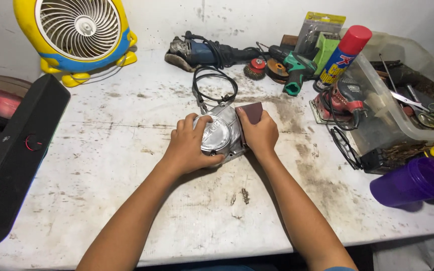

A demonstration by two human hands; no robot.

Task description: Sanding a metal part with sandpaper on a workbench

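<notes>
A shiny silver metal engine cover (pixel 220 133) lies in the middle of the stained white table (pixel 101 165). My left hand (pixel 189 145) grips its left side, thumb under its near edge and fingers over the top. My right hand (pixel 258 134) presses a dark reddish-brown sheet of sandpaper (pixel 252 111) against the cover's right side. A black cable loop (pixel 214 85) runs off the cover's far end.
Yellow fan (pixel 76 32) at back left, black speaker bar (pixel 13 155) on the left edge. Angle grinder (pixel 202 51), green drill (pixel 292 68), wire brush wheel (pixel 255 68), spray can (pixel 342 55), red sander (pixel 340 103), clear tool bin (pixel 403 95), purple cup (pixel 412 181) at right.
</notes>
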